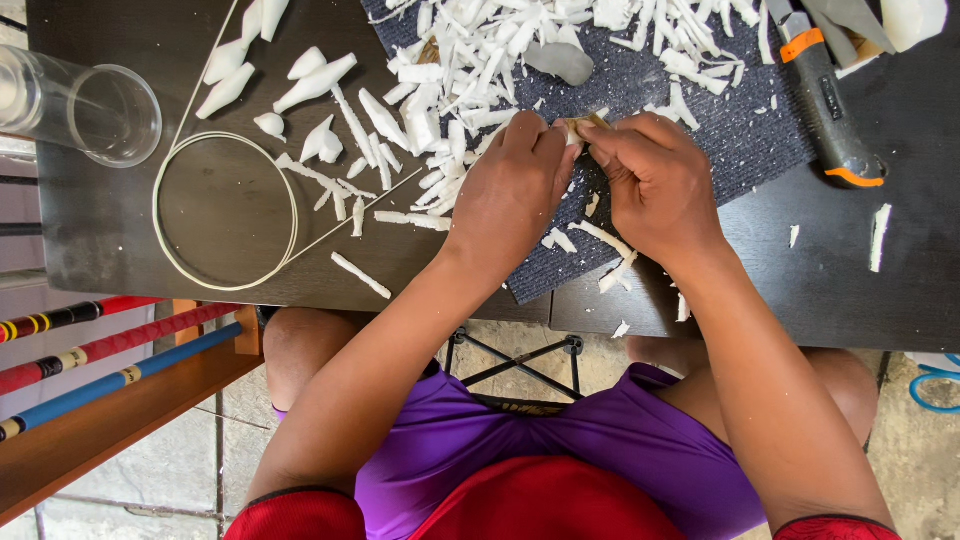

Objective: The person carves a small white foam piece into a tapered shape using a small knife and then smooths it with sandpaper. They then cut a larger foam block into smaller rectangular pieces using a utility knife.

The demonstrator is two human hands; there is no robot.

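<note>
My left hand [512, 185] and my right hand [655, 180] meet over a dark grey mat [740, 140] on a dark table [100, 240]. Both pinch one small tan strip [578, 126] between their fingertips. Most of the strip is hidden by the fingers. A heap of white shavings [500, 50] covers the mat just beyond the hands. A few white slivers [610, 245] lie under my wrists.
A pale thin ring [160, 235] and carved white pointed pieces [300, 85] lie at left. A clear glass [90, 110] stands at the far left edge. An orange and grey utility knife [825, 100] rests at right. Coloured sticks [90, 350] lean below the table at left.
</note>
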